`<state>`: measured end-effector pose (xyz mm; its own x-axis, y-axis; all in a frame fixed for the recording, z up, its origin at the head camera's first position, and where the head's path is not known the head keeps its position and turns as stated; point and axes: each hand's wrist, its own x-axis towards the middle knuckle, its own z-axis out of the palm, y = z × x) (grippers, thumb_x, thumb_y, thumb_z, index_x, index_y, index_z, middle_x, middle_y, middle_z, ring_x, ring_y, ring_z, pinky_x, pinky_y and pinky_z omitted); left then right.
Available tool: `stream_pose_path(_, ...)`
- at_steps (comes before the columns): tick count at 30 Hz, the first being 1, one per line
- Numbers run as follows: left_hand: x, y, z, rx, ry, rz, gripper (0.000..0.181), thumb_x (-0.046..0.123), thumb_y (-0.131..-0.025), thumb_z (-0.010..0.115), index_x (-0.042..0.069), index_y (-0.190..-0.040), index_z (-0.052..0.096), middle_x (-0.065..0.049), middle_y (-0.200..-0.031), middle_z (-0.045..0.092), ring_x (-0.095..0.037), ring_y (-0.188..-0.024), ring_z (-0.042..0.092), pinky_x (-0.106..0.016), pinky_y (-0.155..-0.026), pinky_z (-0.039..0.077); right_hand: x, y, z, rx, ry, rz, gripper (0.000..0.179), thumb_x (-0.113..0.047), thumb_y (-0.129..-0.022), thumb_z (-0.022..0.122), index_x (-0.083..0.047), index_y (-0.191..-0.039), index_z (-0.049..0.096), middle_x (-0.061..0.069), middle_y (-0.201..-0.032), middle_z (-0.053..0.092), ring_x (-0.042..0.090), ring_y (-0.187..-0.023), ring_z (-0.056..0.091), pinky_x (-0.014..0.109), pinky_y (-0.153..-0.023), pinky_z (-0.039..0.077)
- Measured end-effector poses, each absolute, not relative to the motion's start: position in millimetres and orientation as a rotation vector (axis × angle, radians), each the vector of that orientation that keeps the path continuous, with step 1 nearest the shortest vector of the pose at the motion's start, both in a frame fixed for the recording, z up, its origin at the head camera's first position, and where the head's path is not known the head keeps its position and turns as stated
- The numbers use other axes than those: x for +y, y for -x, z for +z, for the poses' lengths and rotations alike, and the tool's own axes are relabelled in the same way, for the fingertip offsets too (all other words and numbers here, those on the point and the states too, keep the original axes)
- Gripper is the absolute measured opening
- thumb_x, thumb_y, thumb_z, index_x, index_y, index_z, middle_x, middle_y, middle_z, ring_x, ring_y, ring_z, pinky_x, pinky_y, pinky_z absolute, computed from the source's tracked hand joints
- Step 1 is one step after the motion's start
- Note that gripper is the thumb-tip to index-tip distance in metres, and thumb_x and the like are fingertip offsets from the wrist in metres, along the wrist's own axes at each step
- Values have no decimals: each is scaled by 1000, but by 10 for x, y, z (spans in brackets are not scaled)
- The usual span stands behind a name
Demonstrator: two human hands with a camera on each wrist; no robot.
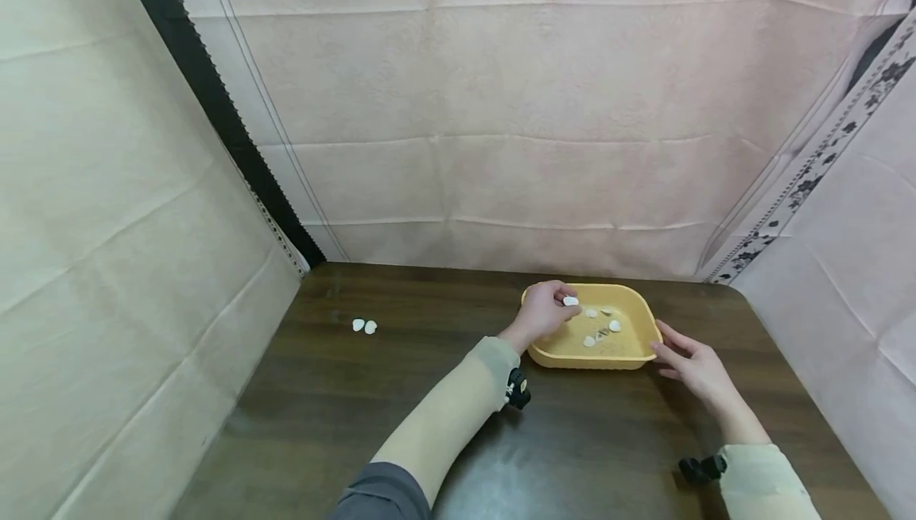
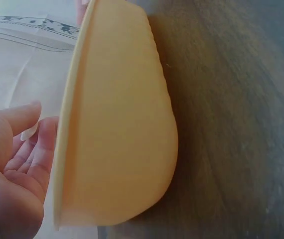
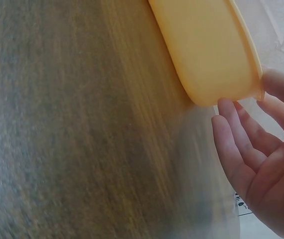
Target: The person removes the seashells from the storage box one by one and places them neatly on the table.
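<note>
My left hand (image 1: 541, 312) is over the left side of a shallow yellow plastic tray (image 1: 588, 362). Between its thumb and fingers it pinches a small flat white piece (image 1: 570, 301), whose edge also shows in the left wrist view. Several similar white pieces (image 1: 615, 326) lie scattered on the tray floor, along with some tiny darker bits. At the tray's right end, my right hand (image 1: 700, 370) holds the rim, thumb on the edge and fingertips against the outer wall. From the left wrist camera, the tray's side wall hides its contents.
Two more white pieces (image 1: 364, 326) sit close together on the dark wooden table (image 1: 308, 417), well to the left of the tray. Pale cloth curtains (image 1: 501, 106) hang behind the table and on both sides.
</note>
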<state>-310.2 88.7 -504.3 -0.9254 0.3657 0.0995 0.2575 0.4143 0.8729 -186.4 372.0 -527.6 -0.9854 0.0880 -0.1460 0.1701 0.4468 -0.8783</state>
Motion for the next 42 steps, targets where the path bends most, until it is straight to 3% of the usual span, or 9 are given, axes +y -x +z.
stream_pose_path(5, 706, 3081, -5021, 2514, -515, 1629, 14, 20, -96, 85, 17, -107, 79, 10, -89, 67, -7, -80, 63, -24, -68, 54, 3710, 1848, -5293, 2590, -237, -1598, 75, -40, -109, 64, -8, -168, 29, 36, -162, 37, 8, -106, 70, 32, -87, 62)
stream_pose_path(14, 244, 3133, -4956, 2515, -619, 1736, 32, 17, -103, 75, 8, -134, 75, 4, -87, 68, -7, -77, 70, -24, -65, 54, 3732, 1875, -5284, 2587, -236, -1621, 76, -40, -108, 65, -7, -168, 30, 36, -160, 40, 2, -100, 69, 30, -85, 62)
stream_pose_path(19, -83, 3150, -4976, 2574, -626, 1738, 31, 13, -101, 76, 5, -130, 72, 3, -96, 70, -8, -81, 66, -24, -70, 55, 3733, 1872, -5303, 2584, -209, -1664, 73, -34, -110, 64, -4, -167, 29, 37, -159, 41, -2, -96, 68, 31, -83, 62)
stream_pose_path(24, -409, 3119, -5041, 2524, -577, 1796, 24, 11, -102, 75, 5, -124, 67, 1, -96, 73, -18, -81, 74, -29, -69, 58, 3732, 1863, -5307, 2589, -206, -1664, 73, -32, -110, 64, -2, -166, 29, 38, -158, 40, -4, -94, 68, 31, -82, 63)
stream_pose_path(30, -775, 3089, -5142, 2472, -481, 1826, 29, 20, -103, 76, 4, -126, 69, -1, -100, 76, -27, -92, 78, -34, -78, 62, 3737, 1858, -5282, 2583, -214, -1629, 77, -38, -110, 63, -3, -167, 26, 39, -161, 34, -5, -95, 67, 30, -83, 62)
stream_pose_path(37, -1125, 3061, -5276, 2165, -279, 2096, 41, 6, -100, 76, -11, -136, 64, -26, -118, 74, -31, -100, 78, -49, -96, 58, 3741, 1857, -5293, 2583, -190, -1655, 76, -36, -110, 64, -1, -167, 27, 40, -160, 35, -7, -94, 67, 29, -81, 62)
stream_pose_path(42, -1324, 3054, -5338, 2126, -195, 2156, 45, 6, -99, 78, -12, -137, 63, -21, -113, 74, -40, -103, 77, -50, -96, 58, 3745, 1880, -5292, 2577, -210, -1642, 77, -38, -109, 64, -4, -167, 26, 39, -160, 35, -9, -93, 65, 27, -81, 62)
